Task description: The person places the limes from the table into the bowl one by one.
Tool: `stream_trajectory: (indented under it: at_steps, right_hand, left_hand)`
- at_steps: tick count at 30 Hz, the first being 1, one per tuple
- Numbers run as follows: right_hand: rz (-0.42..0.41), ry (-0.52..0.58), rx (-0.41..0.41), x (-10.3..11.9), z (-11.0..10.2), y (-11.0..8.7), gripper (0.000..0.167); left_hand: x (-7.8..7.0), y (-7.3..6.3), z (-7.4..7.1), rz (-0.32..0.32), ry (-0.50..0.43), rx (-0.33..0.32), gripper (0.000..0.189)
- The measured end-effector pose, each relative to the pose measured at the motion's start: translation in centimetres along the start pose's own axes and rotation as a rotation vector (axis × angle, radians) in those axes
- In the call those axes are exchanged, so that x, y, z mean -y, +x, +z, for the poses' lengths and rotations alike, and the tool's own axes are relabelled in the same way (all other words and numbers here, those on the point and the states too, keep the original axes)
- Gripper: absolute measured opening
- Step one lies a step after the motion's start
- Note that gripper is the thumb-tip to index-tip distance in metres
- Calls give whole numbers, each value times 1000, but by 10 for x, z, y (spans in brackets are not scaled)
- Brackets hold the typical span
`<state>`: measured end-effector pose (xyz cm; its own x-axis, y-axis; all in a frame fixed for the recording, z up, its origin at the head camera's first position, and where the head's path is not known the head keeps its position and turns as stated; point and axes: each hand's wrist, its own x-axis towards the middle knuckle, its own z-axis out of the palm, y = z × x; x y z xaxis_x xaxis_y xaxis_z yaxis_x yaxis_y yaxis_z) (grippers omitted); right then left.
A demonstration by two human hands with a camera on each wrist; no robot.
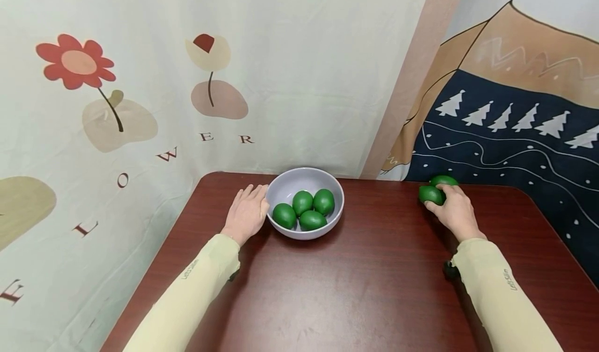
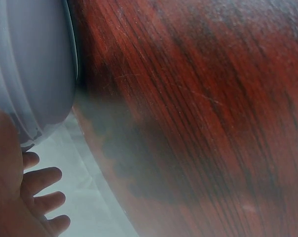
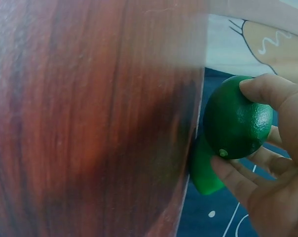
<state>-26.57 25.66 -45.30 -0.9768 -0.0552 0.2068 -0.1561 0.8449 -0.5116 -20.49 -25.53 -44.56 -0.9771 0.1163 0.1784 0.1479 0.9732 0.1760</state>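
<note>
My right hand [image 1: 454, 212] pinches a green lime [image 3: 238, 121] between thumb and fingers near the table's far right edge. Behind it a second lime [image 1: 442, 180] shows, partly covered by the held one in the right wrist view. At the bowl's left side is my left hand [image 1: 246, 210], its fingers extended and its thumb side against the wall of the grey bowl [image 2: 35, 64]. Inside the bowl lie several limes, among them a lime [image 1: 303, 203] in the middle.
The dark red wooden table [image 1: 365, 284] ends at the back against a pale curtain [image 1: 299, 81] printed with flowers and letters. A navy cloth [image 1: 505, 133] with white trees hangs at the right. Both forearms wear pale yellow sleeves [image 1: 187, 295].
</note>
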Motion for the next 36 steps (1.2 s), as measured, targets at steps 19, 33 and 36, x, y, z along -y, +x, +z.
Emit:
stream_trajectory:
  at_steps: [19, 33, 36]
  right_hand:
    - [-97, 51, 6, 28, -5, 3, 55]
    - [-109, 99, 13, 47, -1, 4, 55]
    - [-106, 110, 15, 51, -1, 4, 55]
  left_hand:
    - [0, 2, 0, 6, 3, -11, 53]
    - [0, 0, 1, -8, -1, 3, 54]
    - [0, 0, 1, -8, -2, 2, 54]
